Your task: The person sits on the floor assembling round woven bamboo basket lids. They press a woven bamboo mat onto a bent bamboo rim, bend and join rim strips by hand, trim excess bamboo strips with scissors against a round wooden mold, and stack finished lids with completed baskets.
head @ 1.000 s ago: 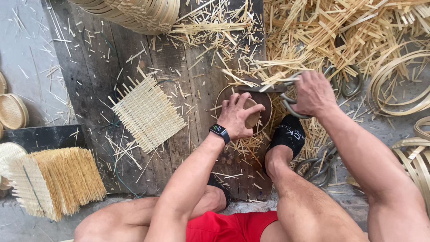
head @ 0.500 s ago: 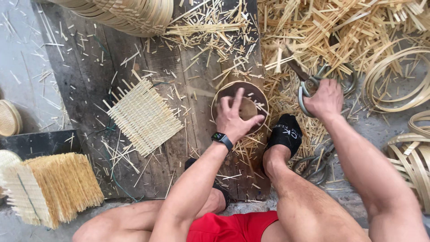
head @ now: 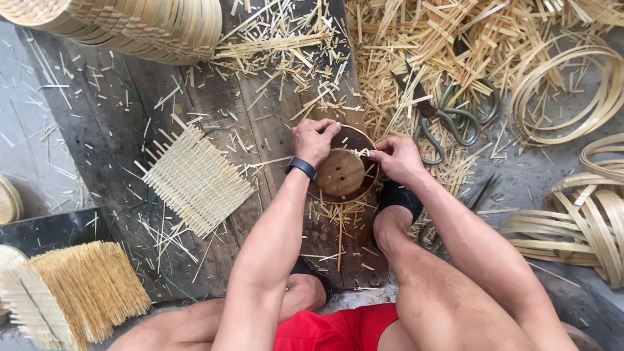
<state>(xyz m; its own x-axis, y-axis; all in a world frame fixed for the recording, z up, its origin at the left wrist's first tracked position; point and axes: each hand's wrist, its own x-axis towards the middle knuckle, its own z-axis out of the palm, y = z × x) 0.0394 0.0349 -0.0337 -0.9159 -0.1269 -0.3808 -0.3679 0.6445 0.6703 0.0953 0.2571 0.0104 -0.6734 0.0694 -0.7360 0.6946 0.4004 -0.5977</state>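
A round brown wooden mould (head: 340, 173) with woven bamboo strips over it sits on the dark wooden board (head: 130, 130) between my knees. My left hand (head: 314, 139) grips its upper left rim. At the mould's right edge my right hand (head: 398, 159) pinches thin bamboo strips. Large green-handled shears (head: 448, 117) lie apart from both hands on the bamboo offcuts to the right.
A flat woven bamboo mat (head: 195, 179) lies left of the mould. Stacked woven baskets (head: 143, 26) stand at the top left, a bundle of strips (head: 78, 296) at the bottom left. Bamboo hoops (head: 572, 214) lie on the right. Offcuts (head: 455, 39) cover the ground.
My right hand has put the shears down on the offcuts and come back to the mould's right edge. The left hand shifted from the mould's top face to its upper rim.
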